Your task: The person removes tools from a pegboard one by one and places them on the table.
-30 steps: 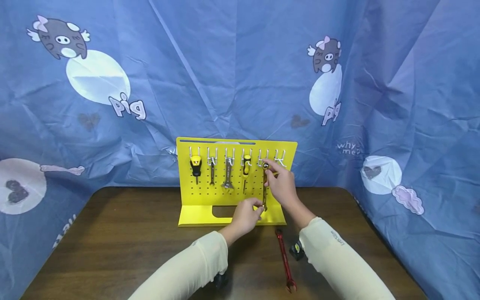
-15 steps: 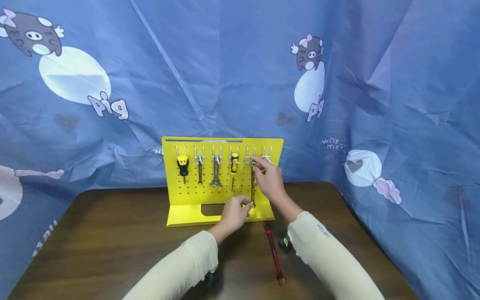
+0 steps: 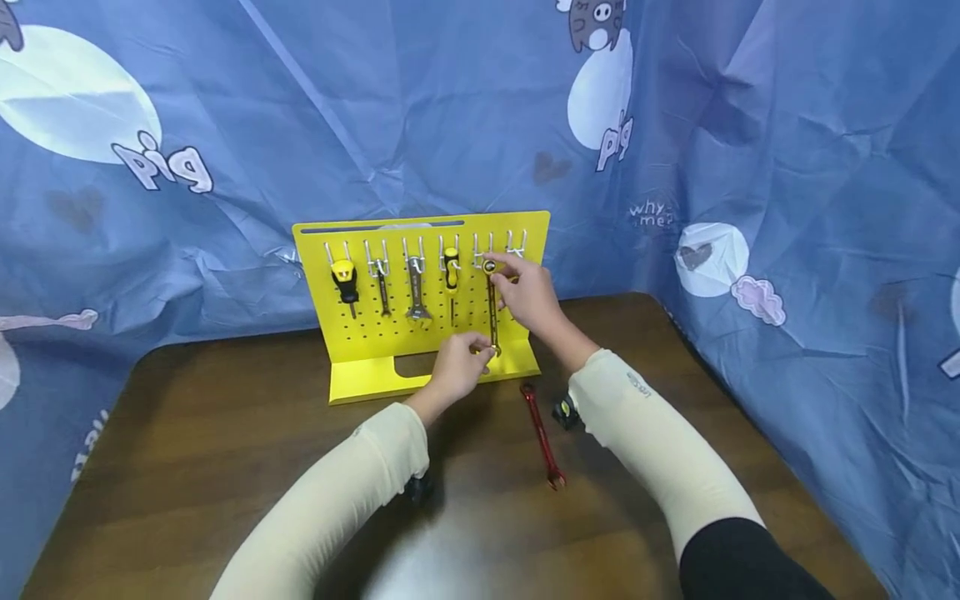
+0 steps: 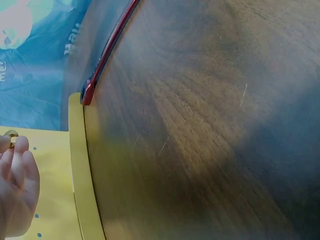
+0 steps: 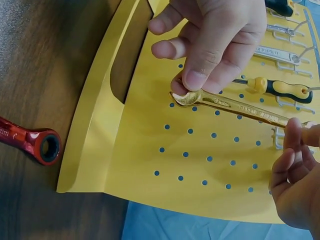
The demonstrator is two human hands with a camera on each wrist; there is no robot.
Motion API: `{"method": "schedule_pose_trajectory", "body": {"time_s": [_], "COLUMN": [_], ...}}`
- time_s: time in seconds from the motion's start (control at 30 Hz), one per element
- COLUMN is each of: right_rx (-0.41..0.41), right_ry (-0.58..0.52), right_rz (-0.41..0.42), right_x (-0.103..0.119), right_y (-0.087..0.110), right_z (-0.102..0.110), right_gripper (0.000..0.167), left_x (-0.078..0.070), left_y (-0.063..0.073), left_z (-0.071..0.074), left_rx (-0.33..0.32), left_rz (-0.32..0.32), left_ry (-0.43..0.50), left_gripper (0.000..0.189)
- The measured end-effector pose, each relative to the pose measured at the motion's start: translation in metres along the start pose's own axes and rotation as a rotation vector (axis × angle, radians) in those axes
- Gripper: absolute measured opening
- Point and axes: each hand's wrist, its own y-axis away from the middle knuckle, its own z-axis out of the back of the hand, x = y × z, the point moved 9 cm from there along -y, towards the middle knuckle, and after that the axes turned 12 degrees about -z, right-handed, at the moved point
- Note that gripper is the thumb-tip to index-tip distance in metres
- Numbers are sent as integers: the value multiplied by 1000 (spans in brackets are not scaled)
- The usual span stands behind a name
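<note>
A gold combination wrench (image 3: 492, 312) stands upright before the yellow pegboard (image 3: 360, 379). With thumb and fingers my right hand (image 3: 531, 293) pinches its upper ring end, close to a pair of white hooks. My left hand (image 3: 456, 367) pinches the lower open end, plainly visible in the right wrist view, where the golden shank (image 5: 240, 107) stretches between both hands. Whether the ring is on the hook cannot be made out. A red ratchet wrench (image 3: 542, 437) lies on the table in front of the board, its ring end (image 5: 49, 147) nearest the board.
On the board's hooks hang a black-and-yellow screwdriver (image 3: 345, 279), a small wrench (image 3: 383, 292), a larger silver wrench (image 3: 416, 287) and a slim yellow screwdriver (image 3: 451, 271). White hooks (image 3: 516, 242) stick out at the right end. Behind the brown table (image 3: 247, 400) hangs a blue curtain (image 3: 465, 108).
The head view has swung right and tilted downward, so the board sits further left and higher. Both hands keep their hold on the gold wrench, which stays nearly still against the board.
</note>
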Motion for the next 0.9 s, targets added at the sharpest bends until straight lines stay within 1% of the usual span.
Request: {"method": "schedule_pose_trajectory", "body": {"time_s": [0.13,0.23,0.4,0.57,0.73,0.9], "right_rx": [-17,-33,-33,-31,-68,-47], "right_ry": [-38,-42,-46,-48,-35,-35], "right_rz": [7,15,6,-9,15,14], "right_x": [9,13,11,3,2,3], "right_y": [-7,-9,-7,-1,1,3], "right_z": [5,7,2,0,5,2], "right_gripper": [34,33,32,32,31,31], "left_x": [-4,-3,3,7,3,2], "left_y": [-10,-13,-7,1,2,5], "left_z": [8,11,13,10,7,7], "left_rx": [-17,-27,-33,-26,-21,-22], "left_rz": [-30,-34,-8,29,17,23], "left_ry": [-3,0,0,8,19,8], "left_gripper": [17,18,17,16,18,17]}}
